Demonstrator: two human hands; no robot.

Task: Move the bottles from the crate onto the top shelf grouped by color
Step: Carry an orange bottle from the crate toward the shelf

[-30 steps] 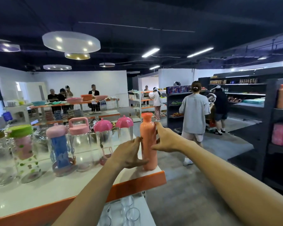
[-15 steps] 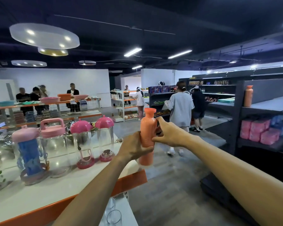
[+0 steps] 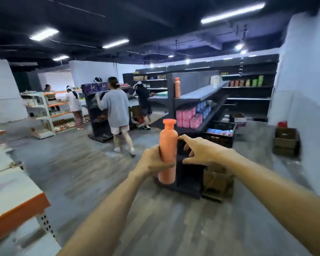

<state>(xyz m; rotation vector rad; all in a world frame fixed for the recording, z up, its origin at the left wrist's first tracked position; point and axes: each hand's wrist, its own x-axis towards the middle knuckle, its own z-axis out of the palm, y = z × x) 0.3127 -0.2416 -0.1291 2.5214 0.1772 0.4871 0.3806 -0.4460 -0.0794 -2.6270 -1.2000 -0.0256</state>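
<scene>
Head view: the orange bottle (image 3: 168, 150) is gripped upright by the left hand (image 3: 153, 161), fingers curled round its mid-body, above the floor (image 3: 81, 172). The right hand (image 3: 199, 152) is spread, index tip touching the bottle's shoulder. A second orange bottle (image 3: 177, 87) is stood on the top shelf (image 3: 201, 93).

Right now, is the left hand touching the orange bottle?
Touching. The head view shows the left hand curled round the middle of the orange bottle, thumb across its front.

Orange bottle (image 3: 168, 143) off white shelf (image 3: 13, 189)
</scene>
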